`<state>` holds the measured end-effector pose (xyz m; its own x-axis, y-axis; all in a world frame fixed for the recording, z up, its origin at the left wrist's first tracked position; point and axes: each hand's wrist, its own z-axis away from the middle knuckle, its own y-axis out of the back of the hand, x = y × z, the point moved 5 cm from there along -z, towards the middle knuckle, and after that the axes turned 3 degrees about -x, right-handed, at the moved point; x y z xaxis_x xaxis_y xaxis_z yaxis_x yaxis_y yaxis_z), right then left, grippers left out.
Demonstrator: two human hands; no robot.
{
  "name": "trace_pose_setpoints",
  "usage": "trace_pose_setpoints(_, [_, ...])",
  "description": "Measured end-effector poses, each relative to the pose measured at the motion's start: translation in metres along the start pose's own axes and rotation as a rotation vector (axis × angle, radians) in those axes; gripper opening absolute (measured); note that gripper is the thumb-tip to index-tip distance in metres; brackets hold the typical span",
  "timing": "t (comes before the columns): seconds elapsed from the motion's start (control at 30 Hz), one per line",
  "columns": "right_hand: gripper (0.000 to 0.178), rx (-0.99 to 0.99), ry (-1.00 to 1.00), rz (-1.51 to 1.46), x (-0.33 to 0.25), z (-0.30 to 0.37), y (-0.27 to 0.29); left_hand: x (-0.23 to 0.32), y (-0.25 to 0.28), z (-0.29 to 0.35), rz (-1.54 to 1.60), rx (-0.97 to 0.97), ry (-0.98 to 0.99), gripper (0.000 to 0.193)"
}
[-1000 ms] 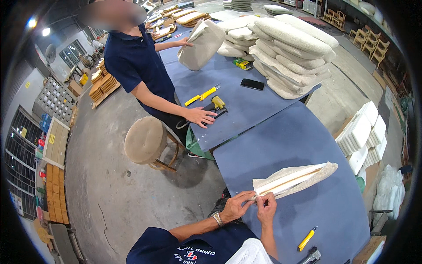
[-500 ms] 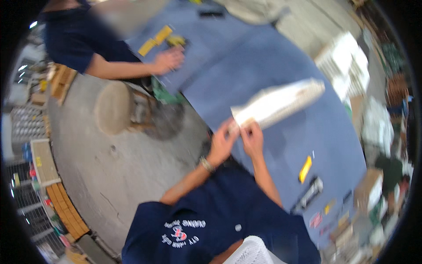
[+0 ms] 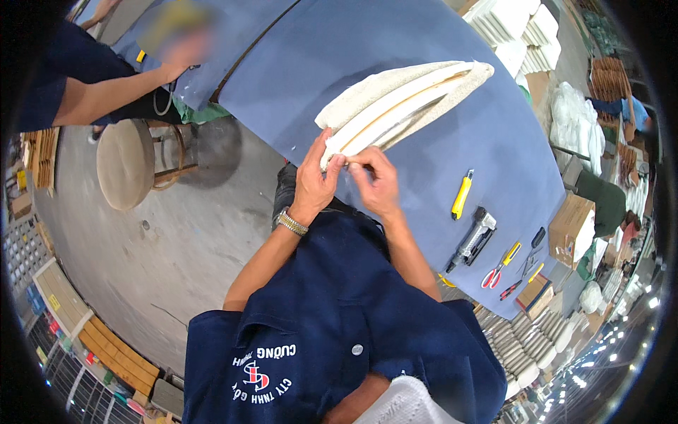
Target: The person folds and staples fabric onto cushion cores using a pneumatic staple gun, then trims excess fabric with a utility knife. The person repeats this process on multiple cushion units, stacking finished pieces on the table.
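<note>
A padded panel (image 3: 395,115), which looks like a chair seat or back, stands tilted on edge over the blue table. It shows beige fabric, a white layer and a thin wooden edge. My left hand (image 3: 315,180) grips its near end, thumb toward the other hand. Close beside it, my right hand (image 3: 377,181) pinches the same end, fingers bent at the fabric edge. Whatever lies exactly between the fingertips is too small to make out.
On the blue table (image 3: 417,233) to my right lie a yellow utility knife (image 3: 462,195), a staple gun (image 3: 472,240) and scissors (image 3: 501,266). A co-worker's arm (image 3: 113,95) reaches in at upper left, near a round stool (image 3: 126,164). White padded pieces (image 3: 505,28) are stacked beyond the table.
The view has shifted and become sharper. The panel is tipped more on edge, so its wooden edge and inner side show. Both hands stay at its near end.
</note>
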<state>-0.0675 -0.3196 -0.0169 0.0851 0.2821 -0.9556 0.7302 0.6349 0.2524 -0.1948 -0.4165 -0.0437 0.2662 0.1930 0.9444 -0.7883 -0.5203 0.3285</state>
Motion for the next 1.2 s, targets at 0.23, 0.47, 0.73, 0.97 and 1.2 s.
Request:
trace_pose_setpoints(0.23, [0.038, 0.697, -0.577, 0.474, 0.146, 0.195, 0.283, 0.015, 0.0, 0.005, -0.233, -0.046, -0.068, 0.06])
trace_pose_setpoints(0.47, [0.074, 0.652, -0.914, 1.131, 0.178, 0.265, 0.317, 0.017, -0.002, 0.004, -0.371, -0.05, -0.135, 0.067])
trace_pose_setpoints(0.73, [0.083, 0.614, -0.982, 1.061, 0.202, 0.274, 0.371, 0.024, -0.004, 0.003, -0.438, -0.032, -0.198, 0.066])
trace_pose_setpoints(0.97, [0.045, 0.566, -0.771, 0.042, 0.06, 0.182, 0.278, 0.022, 0.003, 0.006, -0.43, -0.023, -0.129, 0.067])
trace_pose_setpoints(1.2, [0.062, -0.078, -0.384, 0.146, -0.061, 0.068, 0.096, 0.018, -0.01, 0.012, -0.479, -0.013, -0.087, 0.075])
